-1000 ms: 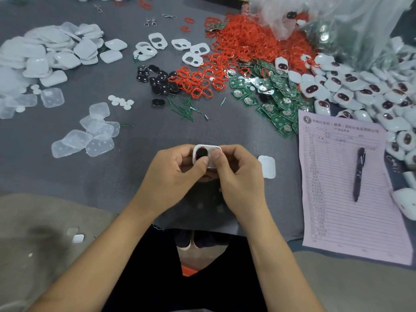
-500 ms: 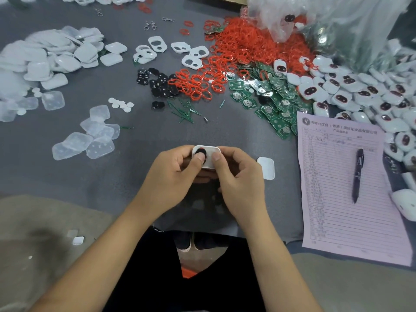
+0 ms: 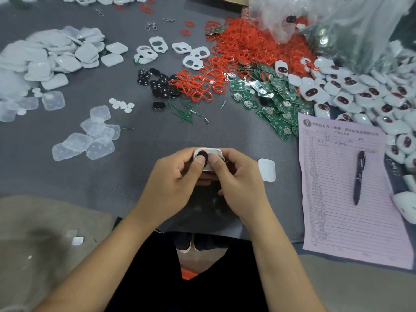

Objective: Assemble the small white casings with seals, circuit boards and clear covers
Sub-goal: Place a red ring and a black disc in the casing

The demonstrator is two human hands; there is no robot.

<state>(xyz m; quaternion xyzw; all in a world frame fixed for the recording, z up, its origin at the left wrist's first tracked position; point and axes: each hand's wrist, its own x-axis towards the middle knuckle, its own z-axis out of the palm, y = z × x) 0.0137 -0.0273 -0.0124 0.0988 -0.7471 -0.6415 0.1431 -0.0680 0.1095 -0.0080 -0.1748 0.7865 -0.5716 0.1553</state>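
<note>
In the head view, a small white casing (image 3: 208, 159) is held above the near edge of the grey table (image 3: 139, 167), between both hands and just in front of the person's lap. The left hand (image 3: 171, 190) is curled round the casing's left side, its thumb pressed on a black insert (image 3: 202, 157) seated in the casing's face. The right hand (image 3: 238, 188) is curled round the right side, its thumb laid on the white surface beside the insert. A single white cover piece (image 3: 267, 170) is seen lying flat on the table just right of the right hand, apart from it. Farther back, a heap of red seals (image 3: 236, 52) is spread in the middle, with green circuit boards (image 3: 270, 97) piled in front of it and to its right, and loose black inserts (image 3: 157, 83) to its left. Clear covers (image 3: 90, 140) are scattered at the left, near a pile of white shells (image 3: 45, 57) at the far left. Assembled casings (image 3: 360, 93) are heaped at the right, beneath a clear plastic bag (image 3: 337, 25). A pink form (image 3: 337, 221) is laid at the right edge, with a pen (image 3: 358, 176) resting on it.
</note>
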